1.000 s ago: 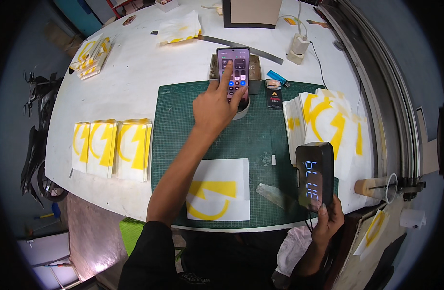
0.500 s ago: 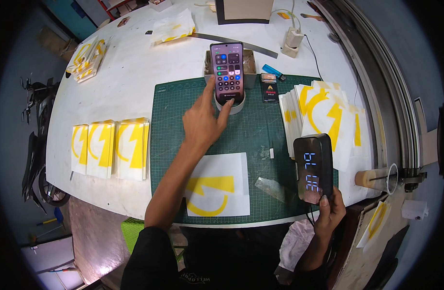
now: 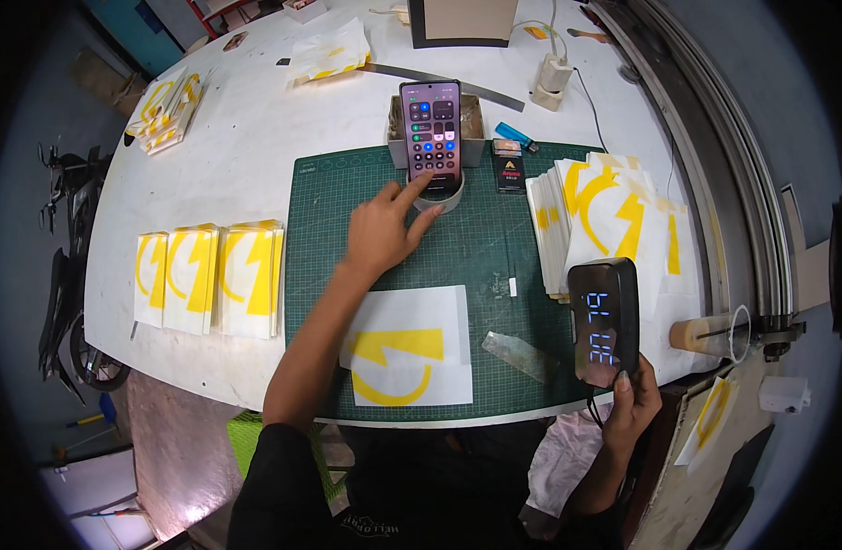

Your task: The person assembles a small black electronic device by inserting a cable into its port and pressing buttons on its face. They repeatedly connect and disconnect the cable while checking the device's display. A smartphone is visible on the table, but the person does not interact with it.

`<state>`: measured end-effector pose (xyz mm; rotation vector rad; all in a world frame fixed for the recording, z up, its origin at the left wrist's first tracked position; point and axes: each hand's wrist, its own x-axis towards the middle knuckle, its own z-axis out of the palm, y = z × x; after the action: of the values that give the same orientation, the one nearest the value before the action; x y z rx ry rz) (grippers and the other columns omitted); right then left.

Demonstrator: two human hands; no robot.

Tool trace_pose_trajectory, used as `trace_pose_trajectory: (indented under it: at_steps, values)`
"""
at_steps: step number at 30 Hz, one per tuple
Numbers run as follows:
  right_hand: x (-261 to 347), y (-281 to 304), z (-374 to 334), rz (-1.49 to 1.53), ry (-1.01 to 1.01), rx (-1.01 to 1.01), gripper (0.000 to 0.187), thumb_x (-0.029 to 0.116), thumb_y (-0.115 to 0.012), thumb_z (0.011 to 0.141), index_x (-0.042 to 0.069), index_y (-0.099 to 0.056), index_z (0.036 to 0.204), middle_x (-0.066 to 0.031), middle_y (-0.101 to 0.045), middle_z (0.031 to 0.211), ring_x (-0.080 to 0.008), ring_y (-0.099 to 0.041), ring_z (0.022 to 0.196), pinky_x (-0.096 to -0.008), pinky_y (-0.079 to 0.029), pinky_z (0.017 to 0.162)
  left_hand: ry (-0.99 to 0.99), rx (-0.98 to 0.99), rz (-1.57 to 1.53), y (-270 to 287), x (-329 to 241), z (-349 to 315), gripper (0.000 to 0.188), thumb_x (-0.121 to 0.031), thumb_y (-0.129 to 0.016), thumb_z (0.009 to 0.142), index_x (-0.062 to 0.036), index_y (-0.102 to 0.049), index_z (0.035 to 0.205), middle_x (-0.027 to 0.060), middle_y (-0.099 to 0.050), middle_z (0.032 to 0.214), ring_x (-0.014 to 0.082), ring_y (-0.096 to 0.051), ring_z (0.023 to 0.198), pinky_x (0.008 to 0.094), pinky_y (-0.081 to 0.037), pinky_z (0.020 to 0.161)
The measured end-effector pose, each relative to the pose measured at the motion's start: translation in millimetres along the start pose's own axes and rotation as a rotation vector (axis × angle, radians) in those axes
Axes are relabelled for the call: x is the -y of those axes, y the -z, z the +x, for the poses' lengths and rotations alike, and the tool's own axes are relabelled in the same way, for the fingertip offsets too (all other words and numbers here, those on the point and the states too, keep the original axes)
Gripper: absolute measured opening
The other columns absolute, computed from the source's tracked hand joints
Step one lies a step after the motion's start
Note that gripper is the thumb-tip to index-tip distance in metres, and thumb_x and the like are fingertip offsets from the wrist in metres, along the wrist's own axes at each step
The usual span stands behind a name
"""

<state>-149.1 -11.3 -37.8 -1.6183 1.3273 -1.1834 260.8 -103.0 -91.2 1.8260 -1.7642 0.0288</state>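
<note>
A phone point(image 3: 430, 124) with a lit screen of round icons stands upright in a white ring like a tape roll point(image 3: 439, 203), in front of a small box point(image 3: 474, 124). My left hand point(image 3: 382, 231) reaches to it, index finger at the lower part of the screen and thumb stretched out beside the ring; it holds nothing. In my right hand point(image 3: 634, 403) is a black digital clock point(image 3: 606, 321) with glowing blue digits, gripped by its lower end. Between my forearms, a white sheet with a yellow print point(image 3: 412, 346) lies on the green cutting mat point(image 3: 348, 197).
Stacks of yellow-printed white sheets stand left point(image 3: 251, 280) and right point(image 3: 604, 215) of the mat. A clear strip point(image 3: 520, 356), a blue lighter point(image 3: 516, 136) and a dark pack point(image 3: 510, 172) lie nearby. A cup point(image 3: 705, 334) sits at the right edge; a steel ruler point(image 3: 490, 92) lies behind.
My left index finger has moved from the phone's left edge onto the lower screen, and the thumb has dropped below it. My right hand has shifted the clock slightly right and down.
</note>
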Motion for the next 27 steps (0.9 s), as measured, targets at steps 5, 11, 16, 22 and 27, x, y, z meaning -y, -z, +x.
trace_pose_trajectory:
  at_steps: [5, 11, 16, 22, 27]
  values:
    - [-1, -4, 0, 0.008, 0.011, -0.013, 0.043, 0.012, -0.061, 0.095, -0.014, -0.057, 0.129, -0.0122, -0.071, 0.102, -0.0131, -0.064, 0.089, -0.0267, -0.050, 0.081, -0.013, 0.015, 0.048, 8, 1, 11, 0.049, -0.042, -0.072, 0.093, -0.0186, -0.066, 0.136, 0.0078, -0.061, 0.080, 0.0224, -0.063, 0.062, 0.0378, -0.053, 0.057]
    - [1, -6, -1, 0.040, -0.016, -0.010, 0.043, 0.012, -0.062, 0.094, -0.012, -0.058, 0.129, -0.0115, -0.071, 0.102, -0.0132, -0.064, 0.089, -0.0273, -0.051, 0.082, -0.122, -0.005, 0.005, 3, 15, 12, 0.032, -0.039, -0.070, 0.094, -0.0177, -0.076, 0.117, 0.0066, -0.063, 0.084, 0.0238, -0.066, 0.063, 0.0379, -0.055, 0.056]
    - [-1, -5, -2, -0.003, -0.043, -0.019, 0.043, 0.010, -0.064, 0.093, -0.012, -0.058, 0.130, -0.0109, -0.071, 0.105, -0.0122, -0.062, 0.088, -0.0259, -0.049, 0.080, -0.138, -0.054, -0.057, -10, 16, 11, 0.022, -0.030, -0.073, 0.093, -0.0162, -0.080, 0.109, 0.0060, -0.062, 0.082, 0.0245, -0.067, 0.065, 0.0383, -0.054, 0.059]
    - [2, -5, 3, 0.040, -0.045, -0.007, 0.044, 0.009, -0.068, 0.093, -0.012, -0.059, 0.130, -0.0083, -0.069, 0.104, -0.0075, -0.059, 0.085, -0.0210, -0.047, 0.074, -0.119, -0.029, -0.072, -5, 9, 17, 0.022, -0.027, -0.074, 0.092, -0.0151, -0.080, 0.109, 0.0067, -0.060, 0.080, 0.0246, -0.063, 0.065, 0.0390, -0.052, 0.059]
    - [9, -10, 9, 0.117, -0.038, -0.010, 0.042, 0.007, -0.067, 0.095, -0.012, -0.058, 0.130, -0.0077, -0.069, 0.105, -0.0061, -0.058, 0.082, -0.0200, -0.047, 0.072, -0.072, 0.024, 0.014, -8, 14, 15, 0.028, -0.030, -0.073, 0.093, -0.0157, -0.078, 0.117, 0.0080, -0.057, 0.078, 0.0242, -0.060, 0.062, 0.0391, -0.050, 0.057]
